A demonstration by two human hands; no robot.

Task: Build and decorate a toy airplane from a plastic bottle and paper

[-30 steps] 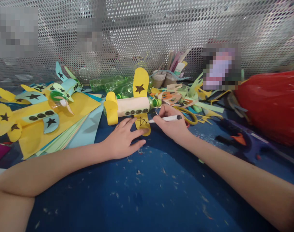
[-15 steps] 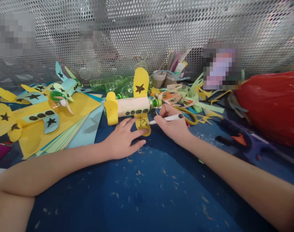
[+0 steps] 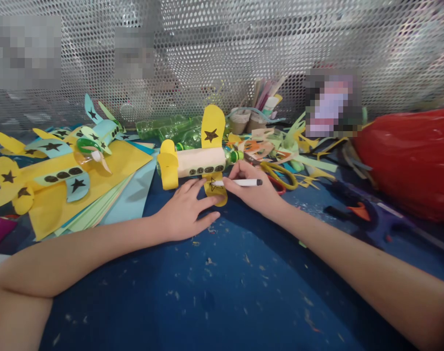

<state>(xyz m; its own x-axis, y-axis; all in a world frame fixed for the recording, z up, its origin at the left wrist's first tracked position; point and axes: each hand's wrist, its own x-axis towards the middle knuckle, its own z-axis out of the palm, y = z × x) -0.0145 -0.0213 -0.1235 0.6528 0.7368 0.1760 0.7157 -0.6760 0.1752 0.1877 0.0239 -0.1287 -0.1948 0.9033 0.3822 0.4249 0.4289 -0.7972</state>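
A toy plane (image 3: 198, 160) made from a plastic bottle wrapped in pale paper, with yellow paper wings and a green cap, lies on the blue table. Black ovals run along its side. The far wing (image 3: 212, 122) carries a filled black star; on the near wing (image 3: 215, 196) is a star outline. My left hand (image 3: 185, 209) lies with fingers spread, its fingertips on the near wing and against the plane's side. My right hand (image 3: 254, 190) grips a white marker (image 3: 243, 183), its tip over the star outline.
Finished-looking paper planes (image 3: 61, 175) and stacked coloured paper (image 3: 108, 204) lie at left. Behind are green bottles (image 3: 170, 129) and cups of sticks (image 3: 240, 119). Scissors (image 3: 285, 176), paper scraps (image 3: 276, 146), a glue gun (image 3: 382, 214) and a red bag-like object (image 3: 412, 161) are at right.
My right hand and the marker have shifted left across the near wing, from the star's right side to over the star. My left hand stays in place.
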